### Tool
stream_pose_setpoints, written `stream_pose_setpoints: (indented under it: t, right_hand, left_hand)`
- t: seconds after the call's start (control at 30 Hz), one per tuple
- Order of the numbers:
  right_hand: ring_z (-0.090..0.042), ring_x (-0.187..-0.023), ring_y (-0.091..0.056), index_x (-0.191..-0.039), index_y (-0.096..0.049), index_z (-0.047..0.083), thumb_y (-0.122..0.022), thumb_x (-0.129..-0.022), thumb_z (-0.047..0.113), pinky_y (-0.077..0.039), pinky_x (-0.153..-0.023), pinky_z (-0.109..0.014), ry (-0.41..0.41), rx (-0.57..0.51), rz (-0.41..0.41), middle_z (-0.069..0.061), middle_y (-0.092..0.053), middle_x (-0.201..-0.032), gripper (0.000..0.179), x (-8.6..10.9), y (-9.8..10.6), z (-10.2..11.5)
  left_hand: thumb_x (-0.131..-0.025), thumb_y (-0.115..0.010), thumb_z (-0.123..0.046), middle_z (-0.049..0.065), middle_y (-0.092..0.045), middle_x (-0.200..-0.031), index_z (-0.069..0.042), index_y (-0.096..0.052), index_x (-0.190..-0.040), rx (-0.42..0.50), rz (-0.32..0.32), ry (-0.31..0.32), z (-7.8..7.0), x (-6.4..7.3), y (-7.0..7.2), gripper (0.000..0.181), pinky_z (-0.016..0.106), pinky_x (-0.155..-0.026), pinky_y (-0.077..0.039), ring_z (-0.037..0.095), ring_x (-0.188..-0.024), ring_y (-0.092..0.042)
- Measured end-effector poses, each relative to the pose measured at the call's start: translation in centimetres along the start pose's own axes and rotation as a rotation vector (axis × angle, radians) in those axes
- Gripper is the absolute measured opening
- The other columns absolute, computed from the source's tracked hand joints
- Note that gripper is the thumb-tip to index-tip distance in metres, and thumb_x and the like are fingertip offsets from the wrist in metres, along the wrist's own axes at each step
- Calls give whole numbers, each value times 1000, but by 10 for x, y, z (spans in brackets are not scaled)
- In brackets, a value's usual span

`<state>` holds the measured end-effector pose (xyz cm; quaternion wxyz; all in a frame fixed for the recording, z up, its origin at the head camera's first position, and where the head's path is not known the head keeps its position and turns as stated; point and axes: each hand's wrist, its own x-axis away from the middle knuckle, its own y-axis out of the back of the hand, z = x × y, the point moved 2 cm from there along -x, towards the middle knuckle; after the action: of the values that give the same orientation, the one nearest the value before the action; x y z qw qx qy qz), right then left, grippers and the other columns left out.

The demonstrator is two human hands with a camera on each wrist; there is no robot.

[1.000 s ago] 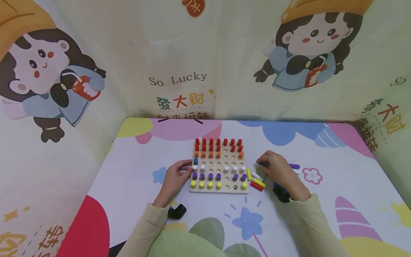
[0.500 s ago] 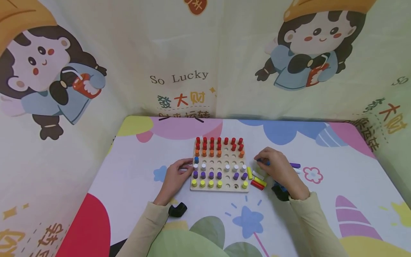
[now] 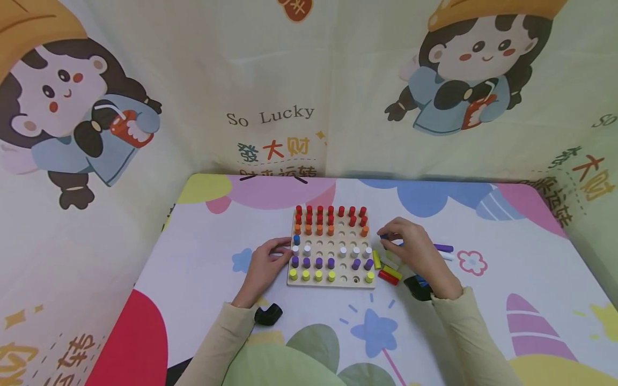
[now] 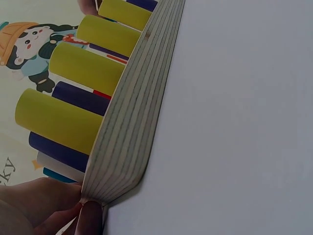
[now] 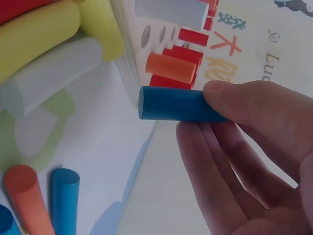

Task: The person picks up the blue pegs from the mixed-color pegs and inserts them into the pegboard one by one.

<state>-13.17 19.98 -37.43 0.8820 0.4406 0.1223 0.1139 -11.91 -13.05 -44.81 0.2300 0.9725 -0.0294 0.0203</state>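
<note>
Gripping the board (image 3: 314,284) at nine o'clock, the left hand (image 3: 263,265) appears to steady it. One blue peg (image 3: 296,240) stands near that edge, its row otherwise bare holes. Loose pegs (image 3: 388,277) lie off the board's four o'clock. Toward three o'clock, the right hand (image 3: 415,247) pinches another blue peg, thumb against fingers. Filling rows seems underway; next probably calls for lining it up over a hole.

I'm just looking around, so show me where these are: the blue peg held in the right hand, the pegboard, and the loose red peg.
Blue peg (image 5: 172,104): right wrist view, middle of its side.
Pegboard (image 4: 133,107): left wrist view, its striped edge.
Loose red peg (image 3: 388,277): head view, middle of its side.
</note>
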Motion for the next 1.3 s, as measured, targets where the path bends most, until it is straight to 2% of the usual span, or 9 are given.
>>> stream_pose_setpoints:
  t: [0.6,0.87,1.07,1.3]
  right_hand:
    - [-29,-90,-71,-100,-74,0,-78,-82,-1,-59,-80,-45,48,-50,-49,-11,-67,-101,18,-6,-2,22]
    - [-31,-96,-70,-101,-75,0,-77,-83,-1,-59,-80,-44,26,-69,-39,-13,-68,-103,18,-13,-4,28]
    - [-31,-94,-71,-102,-73,-2,-77,-82,-2,-59,-80,-44,58,-106,-50,-13,-68,-102,19,-14,-5,30]
    - [-30,-95,-71,-104,-73,-1,-76,-83,-2,-59,-82,-44,58,-165,-33,-10,-67,-101,21,-16,-9,36]
  left_hand:
    - [-93,-70,-20,2,-67,-122,-13,-65,-128,-2,8,4,1,0,0,36,32,-87,-57,15,-101,-65]
    - [-94,-69,-22,0,-67,-124,-15,-65,-129,5,11,15,2,0,0,36,33,-89,-57,14,-101,-65]
    - [-94,-69,-23,0,-67,-124,-15,-65,-129,7,11,10,2,0,0,35,33,-89,-57,14,-101,-65]
    - [-94,-70,-23,0,-67,-123,-15,-66,-128,4,8,15,2,-1,0,36,33,-89,-57,14,-101,-66]
